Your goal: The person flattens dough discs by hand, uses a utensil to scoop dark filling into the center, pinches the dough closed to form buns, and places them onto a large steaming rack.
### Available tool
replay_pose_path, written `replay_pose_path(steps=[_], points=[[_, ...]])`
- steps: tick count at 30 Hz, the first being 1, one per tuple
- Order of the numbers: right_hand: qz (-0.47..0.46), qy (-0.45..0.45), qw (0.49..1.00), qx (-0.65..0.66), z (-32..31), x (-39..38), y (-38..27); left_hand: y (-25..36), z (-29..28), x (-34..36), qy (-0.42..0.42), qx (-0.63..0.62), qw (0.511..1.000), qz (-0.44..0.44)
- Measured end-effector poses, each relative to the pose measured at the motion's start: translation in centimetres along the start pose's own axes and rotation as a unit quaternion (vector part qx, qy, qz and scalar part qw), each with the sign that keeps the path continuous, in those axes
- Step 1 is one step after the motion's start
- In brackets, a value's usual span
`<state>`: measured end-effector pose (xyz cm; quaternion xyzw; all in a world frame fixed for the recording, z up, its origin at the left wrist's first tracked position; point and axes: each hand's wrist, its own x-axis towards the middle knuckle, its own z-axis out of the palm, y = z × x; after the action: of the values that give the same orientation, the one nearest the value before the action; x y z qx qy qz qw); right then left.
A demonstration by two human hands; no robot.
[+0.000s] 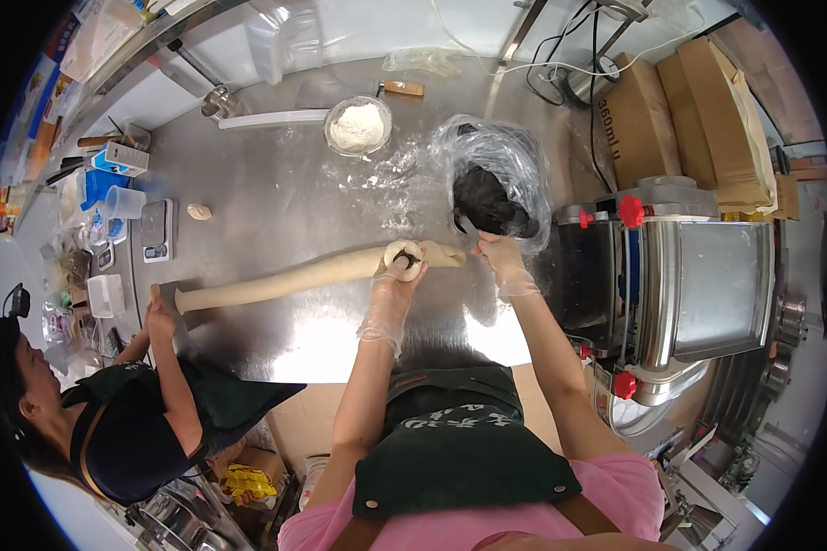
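My left hand (395,280), in a clear glove, holds a round piece of dough (415,248) with dark filling in its hollow; the thumb presses into the hollow. Beneath it a long dough log (285,279) lies across the steel table. My gloved right hand (505,262) is closed on a slim tool (467,224), mostly hidden by the fingers, at the near edge of a dark mass of filling (487,197). That filling sits in an open clear plastic bag (530,151).
A co-worker's hand (159,317) holds a flat scraper (167,299) at the log's left end. Farther back stand a bowl of flour (356,127) and a wooden-handled scraper (403,88). A dough lump (198,212) lies near a scale (157,230). A roller machine (698,289) borders the right side.
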<state>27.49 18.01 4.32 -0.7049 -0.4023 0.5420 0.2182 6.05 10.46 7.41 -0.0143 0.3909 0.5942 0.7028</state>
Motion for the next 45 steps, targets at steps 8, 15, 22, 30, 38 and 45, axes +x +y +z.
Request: replay_pose_path(steps=[8,15,22,30,38,45], points=[[0.176,-0.246,0.793,0.53,-0.5,1.6,1.7,0.7,0.3,1.4,-0.008,0.006,1.0,0.015],[0.024,-0.238,0.913,0.331,-0.6,-6.0,-5.0,1.2,-0.5,3.7,-0.061,-0.062,0.996,0.017],[-0.44,0.144,0.825,-0.325,2.4,-10.6,-3.9,0.8,3.1,2.7,-0.104,-0.058,0.992,0.025],[-0.39,0.027,0.914,-0.108,2.0,-13.4,-5.3,0.3,3.6,2.2,-0.083,0.037,0.99,0.105],[-0.39,0.063,0.916,-0.075,0.8,-13.4,-4.8,1.0,3.1,2.5,-0.102,-0.103,0.989,-0.001],[-0.386,0.159,0.873,-0.252,-0.1,-11.2,-4.1,0.7,2.3,3.1,-0.019,-0.052,0.998,0.028]])
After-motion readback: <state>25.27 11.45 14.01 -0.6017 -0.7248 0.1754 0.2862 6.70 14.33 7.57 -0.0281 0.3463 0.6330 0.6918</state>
